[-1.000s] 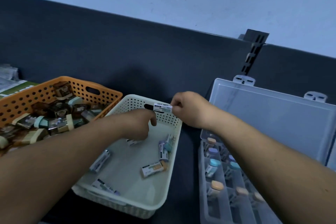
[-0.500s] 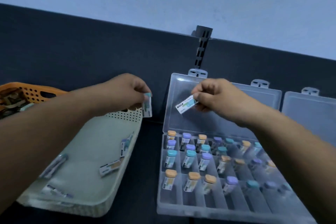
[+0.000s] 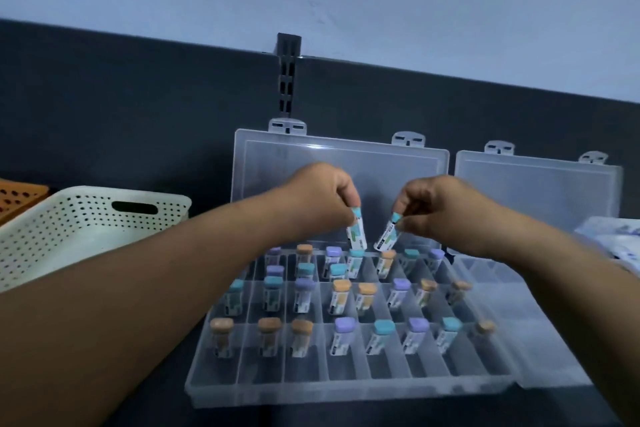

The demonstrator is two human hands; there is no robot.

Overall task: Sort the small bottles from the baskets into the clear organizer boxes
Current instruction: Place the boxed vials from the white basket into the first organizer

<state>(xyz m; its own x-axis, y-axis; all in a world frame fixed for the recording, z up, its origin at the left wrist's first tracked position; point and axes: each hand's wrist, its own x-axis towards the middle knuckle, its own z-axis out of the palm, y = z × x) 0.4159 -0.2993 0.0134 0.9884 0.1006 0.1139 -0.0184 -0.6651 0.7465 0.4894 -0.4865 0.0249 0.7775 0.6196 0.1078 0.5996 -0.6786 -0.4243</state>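
My left hand pinches a small teal-capped bottle by its cap, hanging upright above the back row of the clear organizer box. Beside it my right hand pinches another teal-capped bottle, tilted, over the same row. The box holds several upright bottles with purple, orange and teal caps; its front row of compartments is bare. Its lid stands open against the dark back panel.
A white perforated basket sits at the left, with the corner of an orange basket behind it. A second clear organizer box with its lid up stands to the right, and a plastic-wrapped packet lies at the right edge.
Both hands left the white basket and moved right and down, each carrying a bottle, to just above the organizer's back row. The view swung right with them.
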